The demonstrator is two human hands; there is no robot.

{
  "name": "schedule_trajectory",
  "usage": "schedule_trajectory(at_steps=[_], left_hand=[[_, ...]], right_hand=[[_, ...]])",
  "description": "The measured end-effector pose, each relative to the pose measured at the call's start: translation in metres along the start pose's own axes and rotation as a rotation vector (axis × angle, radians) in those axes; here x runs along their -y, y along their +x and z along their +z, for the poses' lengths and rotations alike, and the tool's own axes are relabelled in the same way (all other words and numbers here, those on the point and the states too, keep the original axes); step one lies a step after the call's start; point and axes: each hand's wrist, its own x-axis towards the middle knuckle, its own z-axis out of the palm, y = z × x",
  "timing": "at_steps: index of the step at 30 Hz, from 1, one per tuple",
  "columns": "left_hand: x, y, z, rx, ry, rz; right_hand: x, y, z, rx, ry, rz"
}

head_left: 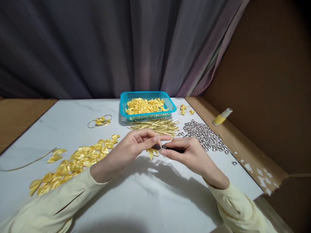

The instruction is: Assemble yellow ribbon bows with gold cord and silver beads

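My left hand [143, 142] is closed, thumb against fingers, on a yellow satin ribbon bow [152, 152] that shows below the fingertips. Wrapped round a slim black tool [173, 149], my right hand [189, 149] points its tip at the bow. The fingers hide most of the tool, so its kind does not show. Both hands meet above the white table, just in front of a bundle of gold wire ties [157, 126]. Left of my left forearm lies a spread of loose yellow bows [80, 158]. A pile of silver beads [204, 134] lies beyond my right hand.
A blue plastic basket [123, 113] with more yellow bows stands at the back. A bow on looped wire [100, 121] lies at left, near a bow [56, 155] beside a gold wire [29, 165]. On the cardboard at right stands a yellow-and-white tube [222, 117].
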Motion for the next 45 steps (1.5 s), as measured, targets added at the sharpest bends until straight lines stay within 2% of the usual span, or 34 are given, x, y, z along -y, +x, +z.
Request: schedule_trajectory(at_steps=[26, 30, 32, 34, 35, 37, 41, 43, 45], left_hand=[[0.004, 0.002, -0.001, 0.029, -0.018, -0.012], [0.002, 0.0, 0.001, 0.02, 0.039, 0.0], [-0.001, 0.001, 0.0, -0.034, 0.184, 0.02], [-0.004, 0.003, -0.006, -0.154, 0.49, 0.047], [-0.006, 0.005, -0.011, -0.236, 0.716, 0.066], [-0.006, 0.009, -0.027, -0.331, 0.912, 0.051], [0.001, 0.005, -0.059, -0.368, 1.229, -0.029], [0.006, -0.004, -0.063, -0.383, 1.348, -0.042], [0.01, -0.015, -0.059, -0.393, 1.432, -0.033]], right_hand=[[-0.001, 0.0, 0.003, -0.019, 0.061, 0.021], [0.0, 0.001, 0.002, -0.035, 0.014, 0.012], [0.0, 0.0, -0.002, -0.008, -0.034, 0.01], [-0.003, -0.003, -0.01, 0.012, -0.126, 0.012], [-0.007, -0.004, -0.016, 0.01, -0.196, 0.016], [-0.018, -0.008, -0.027, -0.008, -0.389, 0.015], [-0.059, -0.015, -0.042, 0.024, -0.515, 0.048], [-0.082, -0.02, -0.042, 0.032, -0.558, 0.064], [-0.099, -0.025, -0.039, 0.045, -0.582, 0.074]])
